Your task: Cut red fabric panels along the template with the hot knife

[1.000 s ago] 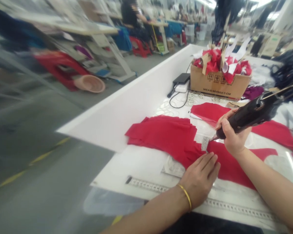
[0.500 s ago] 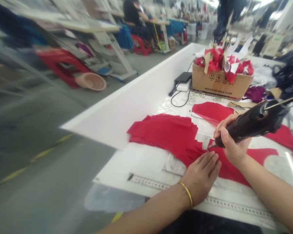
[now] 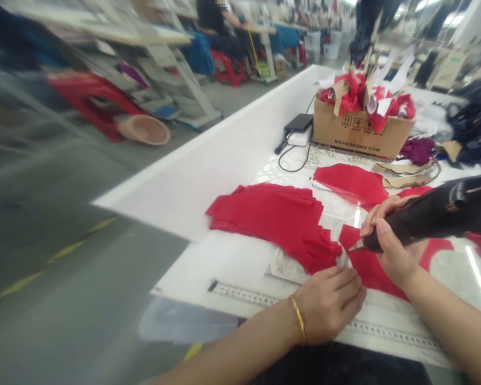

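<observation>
Right grip (image 3: 401,258): wrapped around a black handheld tool (image 3: 433,214), pointed tip to the left.
Red fabric piece (image 3: 379,270): on the white desk (image 3: 228,262), left end by the tip.
Left grip (image 3: 332,305): near side, fingers bent; cannot tell whether it pinches anything.
Tool work: seemingly at the fabric's left end; next calls for a steady tip, fingers clear.
Red fabric stack (image 3: 268,219): left.
Cardboard box (image 3: 356,133): far side.

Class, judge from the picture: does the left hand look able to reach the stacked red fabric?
Probably yes: the left hand is right beside the stacked red fabric, and nothing visible stands between them.
</observation>
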A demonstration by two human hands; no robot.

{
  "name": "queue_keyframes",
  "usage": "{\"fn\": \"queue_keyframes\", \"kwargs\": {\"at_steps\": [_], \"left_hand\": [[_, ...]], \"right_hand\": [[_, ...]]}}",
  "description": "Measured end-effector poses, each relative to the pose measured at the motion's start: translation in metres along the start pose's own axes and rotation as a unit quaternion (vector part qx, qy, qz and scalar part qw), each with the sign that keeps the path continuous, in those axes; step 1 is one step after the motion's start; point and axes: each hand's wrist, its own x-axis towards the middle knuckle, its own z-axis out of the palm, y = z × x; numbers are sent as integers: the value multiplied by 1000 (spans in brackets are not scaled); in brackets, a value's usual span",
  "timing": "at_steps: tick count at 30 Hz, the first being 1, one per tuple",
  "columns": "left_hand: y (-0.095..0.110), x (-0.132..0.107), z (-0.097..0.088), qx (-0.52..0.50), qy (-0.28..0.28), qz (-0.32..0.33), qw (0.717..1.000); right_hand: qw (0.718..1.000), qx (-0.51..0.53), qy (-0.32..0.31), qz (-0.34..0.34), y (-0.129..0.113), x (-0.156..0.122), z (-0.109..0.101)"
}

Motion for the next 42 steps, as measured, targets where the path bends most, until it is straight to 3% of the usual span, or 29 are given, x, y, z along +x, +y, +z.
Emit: {"fn": "queue_keyframes", "kwargs": {"at_steps": [5, 11, 21, 30, 42], "left_hand": [[0, 1, -3, -13, 11, -3, 1000], [-2, 6, -10, -42, 24, -17, 999], [-4, 6, -11, -45, 20, -40, 998], [-6, 16, 3, 32, -44, -53, 997], [-16, 18, 16, 62, -68, -81, 992]], "right_hand": [[1000, 16, 1, -4, -6, -3, -1], [999, 5, -49, 8, -20, -11, -13], [998, -14, -61, -14, -19, -12, -15], [995, -40, 82, -41, 15, 29, -24], [993, -79, 76, -39, 23, 30, -26]]}}
